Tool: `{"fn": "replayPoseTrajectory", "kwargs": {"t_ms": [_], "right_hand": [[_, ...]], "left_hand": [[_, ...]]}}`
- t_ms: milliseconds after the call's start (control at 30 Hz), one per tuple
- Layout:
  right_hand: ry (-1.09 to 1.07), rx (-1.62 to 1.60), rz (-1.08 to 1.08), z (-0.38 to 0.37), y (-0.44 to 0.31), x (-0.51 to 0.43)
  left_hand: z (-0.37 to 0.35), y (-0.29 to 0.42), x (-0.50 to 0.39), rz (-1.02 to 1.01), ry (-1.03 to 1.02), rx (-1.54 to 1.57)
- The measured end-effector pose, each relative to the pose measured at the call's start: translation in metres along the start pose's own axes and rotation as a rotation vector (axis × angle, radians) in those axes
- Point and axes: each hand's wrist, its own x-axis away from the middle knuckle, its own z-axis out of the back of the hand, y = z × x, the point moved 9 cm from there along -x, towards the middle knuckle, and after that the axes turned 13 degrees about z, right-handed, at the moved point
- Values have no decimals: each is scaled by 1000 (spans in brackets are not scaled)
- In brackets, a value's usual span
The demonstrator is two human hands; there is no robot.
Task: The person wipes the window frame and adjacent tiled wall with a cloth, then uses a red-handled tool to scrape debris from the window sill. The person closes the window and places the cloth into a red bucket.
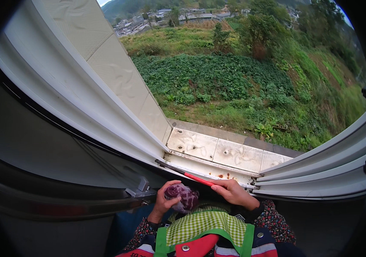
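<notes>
My left hand (166, 199) holds a crumpled purple and whitish cloth (183, 196) in front of my green-checked apron. My right hand (232, 191) grips the red handle of a slim tool (199, 179), whose dark, narrow end points left and reaches the corner of the white window frame. What kind of tool it is, I cannot tell. Just beyond lies the window's sill track (208, 167), with rust-brown spots and dark dirt, mostly at its right end. Outside it, the tiled outer ledge (237, 154) shows stains and dark specks.
A white window frame (83, 106) rises on the left, and frame rails (317, 176) curve along the right. A metal latch or hinge piece (141, 188) juts out beside my left hand. Past the ledge, the opening drops to green plants outside.
</notes>
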Motion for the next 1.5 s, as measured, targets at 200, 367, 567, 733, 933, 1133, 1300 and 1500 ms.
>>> {"fn": "replayPoseTrajectory", "kwargs": {"t_ms": [200,367,567,733,933,1133,1300,1500], "right_hand": [[371,-827,-205,14,7,31],[526,-409,-176,47,0,47],[203,285,16,28,-38,58],[130,508,72,31,-52,47],[-76,847,1,20,-63,15],[-38,767,106,30,-87,-3],[-91,681,125,25,-79,7],[-195,793,46,-13,-56,-22]], "left_hand": [[-1,-1,0,-40,0,9],[-6,-2,0,-32,-33,11],[-7,-2,0,-36,-11,-5],[-7,-4,-1,-39,-6,-15],[-2,-8,1,7,14,-26],[10,-8,7,29,39,0],[10,-11,9,49,35,-79],[11,-11,2,58,11,-66]]}}
